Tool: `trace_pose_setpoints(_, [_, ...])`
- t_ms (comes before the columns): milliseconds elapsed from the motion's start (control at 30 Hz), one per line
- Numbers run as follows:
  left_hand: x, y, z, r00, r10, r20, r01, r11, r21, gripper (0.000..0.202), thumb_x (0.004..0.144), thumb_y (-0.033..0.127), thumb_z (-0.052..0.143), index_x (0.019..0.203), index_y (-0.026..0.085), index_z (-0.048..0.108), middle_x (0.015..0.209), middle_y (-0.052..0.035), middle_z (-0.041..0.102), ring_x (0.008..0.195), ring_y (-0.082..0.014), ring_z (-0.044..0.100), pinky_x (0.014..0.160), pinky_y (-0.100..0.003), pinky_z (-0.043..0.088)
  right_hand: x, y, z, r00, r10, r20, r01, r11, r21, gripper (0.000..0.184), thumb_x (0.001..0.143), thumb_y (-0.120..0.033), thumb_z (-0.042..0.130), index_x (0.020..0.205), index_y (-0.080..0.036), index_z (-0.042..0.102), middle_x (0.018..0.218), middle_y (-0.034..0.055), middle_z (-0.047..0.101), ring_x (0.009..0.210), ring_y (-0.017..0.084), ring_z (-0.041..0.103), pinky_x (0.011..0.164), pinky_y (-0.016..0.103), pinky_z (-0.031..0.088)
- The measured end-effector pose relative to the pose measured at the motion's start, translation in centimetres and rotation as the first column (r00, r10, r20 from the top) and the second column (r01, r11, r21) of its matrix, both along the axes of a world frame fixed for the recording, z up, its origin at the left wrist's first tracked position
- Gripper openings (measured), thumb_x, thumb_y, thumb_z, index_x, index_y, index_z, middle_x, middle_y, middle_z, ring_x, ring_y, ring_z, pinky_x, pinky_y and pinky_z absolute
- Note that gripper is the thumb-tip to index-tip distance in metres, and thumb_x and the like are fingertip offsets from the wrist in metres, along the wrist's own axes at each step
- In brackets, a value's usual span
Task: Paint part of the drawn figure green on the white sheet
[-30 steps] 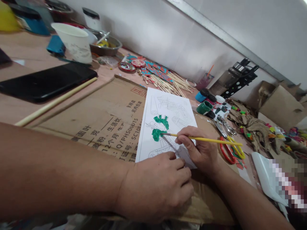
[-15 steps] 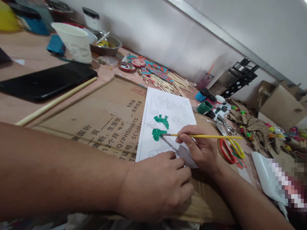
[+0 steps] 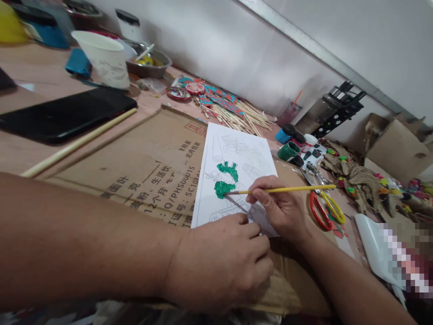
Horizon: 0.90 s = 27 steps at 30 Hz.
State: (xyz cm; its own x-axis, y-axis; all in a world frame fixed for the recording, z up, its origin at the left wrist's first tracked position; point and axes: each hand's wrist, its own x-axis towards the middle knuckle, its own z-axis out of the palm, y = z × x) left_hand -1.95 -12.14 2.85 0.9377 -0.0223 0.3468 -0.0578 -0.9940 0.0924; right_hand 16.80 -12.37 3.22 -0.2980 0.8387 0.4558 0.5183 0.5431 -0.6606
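Observation:
A thin yellow paintbrush is pinched in my right hand. Its tip touches the lower green painted patch on a white sheet of paper with printed line drawings. Two green patches mark the middle of the sheet. My left hand rests at the sheet's near edge, fingers curled under; what they hold, if anything, is hidden. The paper lies on a flat cardboard piece with printed Chinese text. Behind the sheet, to the right, stands an open jar of green paint.
Scissors with red and yellow handles lie right of my right hand. Farther back are wooden sticks, a blue paint jar and a dark bottle. On the left are a black phone, a paper cup and a metal bowl.
The brush has shifted slightly left, its back end tipping up a little and its tip now near the bottom of the lower green patch. My left hand stays put.

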Motion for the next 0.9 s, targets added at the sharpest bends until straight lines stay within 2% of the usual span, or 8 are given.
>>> trace_pose_setpoints(100, [0.01, 0.04, 0.04, 1.000, 0.008, -0.007, -0.008, 1.000, 0.001, 0.020, 0.081, 0.033, 0.073, 0.091, 0.018, 0.064, 0.089, -0.0039, 0.067, 0.074, -0.0221, 0.057, 0.062, -0.039, 0.046, 0.22, 0.01, 0.26, 1.000, -0.008, 0.014, 0.008, 0.999, -0.039, 0.012, 0.099, -0.027, 0.057, 0.089, -0.022, 0.063, 0.075, -0.0022, 0.065, 0.069, 0.011, 0.062, 0.064, 0.023, 0.049])
trace_pose_setpoints(333, [-0.01, 0.00, 0.01, 1.000, 0.005, 0.008, -0.005, 1.000, -0.004, 0.020, 0.081, 0.033, 0.073, 0.091, 0.018, 0.064, 0.088, -0.0038, 0.067, 0.073, -0.0219, 0.056, 0.061, -0.039, 0.047, -0.23, -0.05, 0.62, 1.000, -0.016, 0.005, 0.016, 1.000, 0.022, 0.016, 0.099, -0.029, 0.055, 0.088, -0.022, 0.063, 0.075, -0.0016, 0.067, 0.070, 0.012, 0.063, 0.066, 0.024, 0.050])
trace_pose_setpoints(533, [-0.08, 0.11, 0.09, 1.000, 0.002, -0.002, -0.002, 1.000, -0.005, 0.020, 0.081, 0.034, 0.072, 0.090, 0.018, 0.064, 0.087, -0.0044, 0.067, 0.073, -0.0223, 0.057, 0.063, -0.040, 0.046, 0.03, 0.04, 0.47, 1.000, 0.003, 0.025, -0.002, 0.999, -0.048, 0.015, 0.099, -0.028, 0.057, 0.087, -0.021, 0.063, 0.074, -0.0014, 0.066, 0.068, 0.012, 0.062, 0.064, 0.025, 0.049])
trace_pose_setpoints(767, [-0.04, 0.10, 0.10, 1.000, 0.004, 0.001, -0.004, 1.000, -0.009, 0.019, 0.081, 0.033, 0.073, 0.089, 0.018, 0.064, 0.088, -0.0052, 0.067, 0.073, -0.0217, 0.057, 0.065, -0.039, 0.046, -0.36, -0.11, 0.72, 1.000, 0.011, 0.006, -0.012, 1.000, 0.021, 0.018, 0.099, -0.029, 0.056, 0.084, -0.021, 0.063, 0.074, -0.0011, 0.067, 0.068, 0.012, 0.062, 0.065, 0.025, 0.050])
trace_pose_setpoints(900, [-0.08, 0.04, 0.07, 1.000, 0.000, -0.005, 0.000, 1.000, -0.006, 0.019, 0.082, 0.033, 0.072, 0.089, 0.018, 0.063, 0.087, -0.0056, 0.066, 0.073, -0.0221, 0.056, 0.067, -0.040, 0.047, -0.24, 0.00, 0.51, 1.000, 0.025, 0.007, -0.024, 0.999, -0.034, 0.017, 0.099, -0.030, 0.057, 0.087, -0.021, 0.064, 0.073, -0.0014, 0.066, 0.068, 0.012, 0.061, 0.064, 0.025, 0.049])
